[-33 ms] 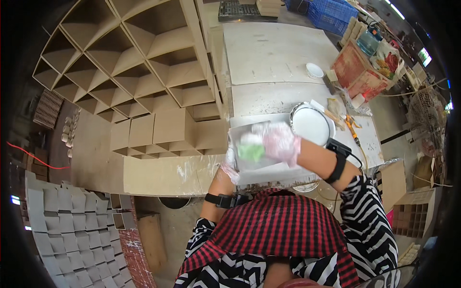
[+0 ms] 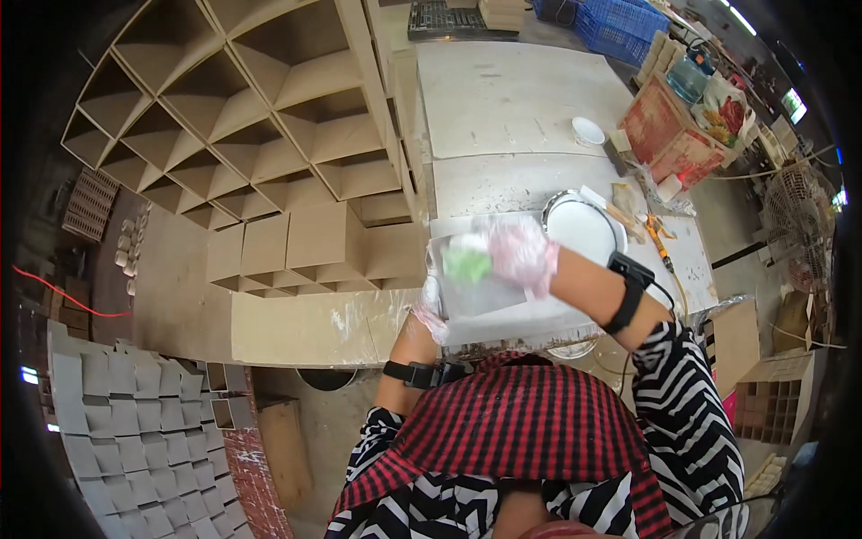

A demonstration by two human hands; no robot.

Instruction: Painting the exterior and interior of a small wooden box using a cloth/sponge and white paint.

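Observation:
My right hand (image 2: 521, 256), in a thin pinkish glove smeared with white, is closed on a green sponge-like pad (image 2: 469, 262). It presses the pad over a greyish-white square piece (image 2: 489, 302), which may be a box like the cardboard ones nearby; motion smears the hand and pad. Along the piece's left edge is my left hand (image 2: 433, 301), also in a white-smeared glove, its fingers mostly hidden against the side. Just behind my right hand stands a round tub of white paint (image 2: 582, 235).
Tall stacks of brown cardboard boxes (image 2: 296, 171) fill the left of the table. A white bowl (image 2: 588, 132), an orange-handled tool (image 2: 658, 232) and a worn red crate (image 2: 669, 130) are at the right. Rows of grey-white boxes (image 2: 144, 422) stand low at the left.
My right hand and the green pad have shifted slightly away from me across the piece. My left hand stays at the left edge.

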